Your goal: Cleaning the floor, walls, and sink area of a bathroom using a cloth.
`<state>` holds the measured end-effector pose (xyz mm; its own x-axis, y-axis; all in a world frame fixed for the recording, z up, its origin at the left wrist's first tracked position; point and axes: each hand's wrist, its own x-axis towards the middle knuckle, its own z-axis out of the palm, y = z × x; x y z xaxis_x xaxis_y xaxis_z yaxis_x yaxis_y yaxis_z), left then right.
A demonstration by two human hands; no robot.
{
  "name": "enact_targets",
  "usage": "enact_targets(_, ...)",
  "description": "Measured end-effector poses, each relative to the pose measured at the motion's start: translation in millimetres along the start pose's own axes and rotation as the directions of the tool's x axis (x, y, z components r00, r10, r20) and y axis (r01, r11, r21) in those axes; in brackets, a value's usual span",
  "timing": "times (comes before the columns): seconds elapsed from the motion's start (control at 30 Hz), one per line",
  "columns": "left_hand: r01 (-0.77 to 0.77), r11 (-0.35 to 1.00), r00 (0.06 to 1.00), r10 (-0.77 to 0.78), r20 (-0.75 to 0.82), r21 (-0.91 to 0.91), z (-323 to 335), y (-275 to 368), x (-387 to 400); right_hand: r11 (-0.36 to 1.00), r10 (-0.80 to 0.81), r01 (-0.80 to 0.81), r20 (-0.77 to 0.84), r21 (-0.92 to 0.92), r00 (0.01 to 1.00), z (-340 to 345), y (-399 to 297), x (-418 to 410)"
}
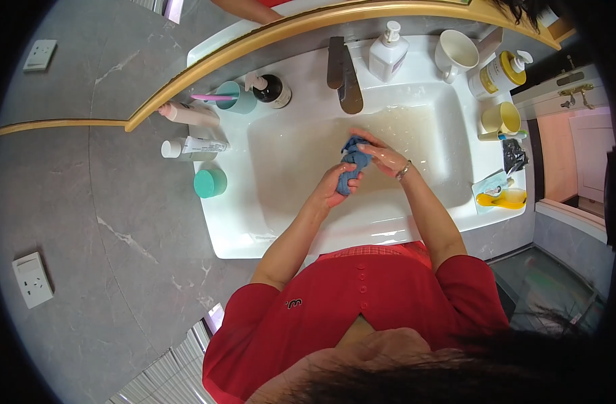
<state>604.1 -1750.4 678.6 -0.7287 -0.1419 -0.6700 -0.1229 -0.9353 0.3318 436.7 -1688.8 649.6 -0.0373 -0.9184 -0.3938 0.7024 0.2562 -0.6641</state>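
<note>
A bunched, wet-looking blue cloth (355,164) is between my two hands, over the white washbasin (237,202). My left hand (336,184) is wrapped around the lower end of the cloth, thumb on top. At its upper end my right hand (383,154) has its thumb and fingers against the cloth; a bracelet circles that wrist. Cloudy water (297,151) stands in the basin below. The dark metal faucet (349,86) rises at the back, a little beyond my hands. I cannot tell whether the cloth touches the water.
Along the left rim stand a dark pump bottle (272,91), a teal cup (230,97) and a teal-lidded jar (210,183). A white pump bottle (388,53), white mug (456,53), yellow cup (501,118) and yellow comb (501,199) line the back and right. A wood-framed mirror (267,35) overhangs the back.
</note>
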Motion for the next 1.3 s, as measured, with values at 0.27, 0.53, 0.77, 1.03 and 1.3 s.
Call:
enact_targets(0.27, -0.036, 0.992, 0.999, 0.037, -0.004, 0.123, 31.2, -11.2, -9.9, 1.0, -0.009, 0.013, -0.177, 0.02, 0.984, 7.2, 15.4, 18.4)
enact_targets(0.53, -0.161, 0.178, 0.658, 0.752, -0.029, 0.971, -37.7, -55.0, 33.4, 0.476, -0.426, 0.012, -0.218, -0.879, 0.878, 7.5, 75.8, 39.1)
enact_targets(0.77, -0.07, 0.997, 0.975, 0.071, -0.212, 0.016, -43.6, 5.9, -49.9, 0.047, -0.428, -0.072, -0.085, -0.996, 0.9, -47.2, 69.4, 51.2)
enact_targets(1.03, -0.268, 0.943, 0.933, 0.204, -0.295, -0.196, -40.3, 19.2, -81.3, -0.443, -0.143, -0.206, -0.158, -0.873, 0.977, -43.1, 61.6, 62.7)
enact_targets(1.3, -0.238, 0.948, 0.941, 0.171, -0.293, -0.211, -36.9, 9.9, -79.2, -0.545, -0.139, -0.204, -0.153, -0.813, 0.978, -51.9, 73.0, 102.4)
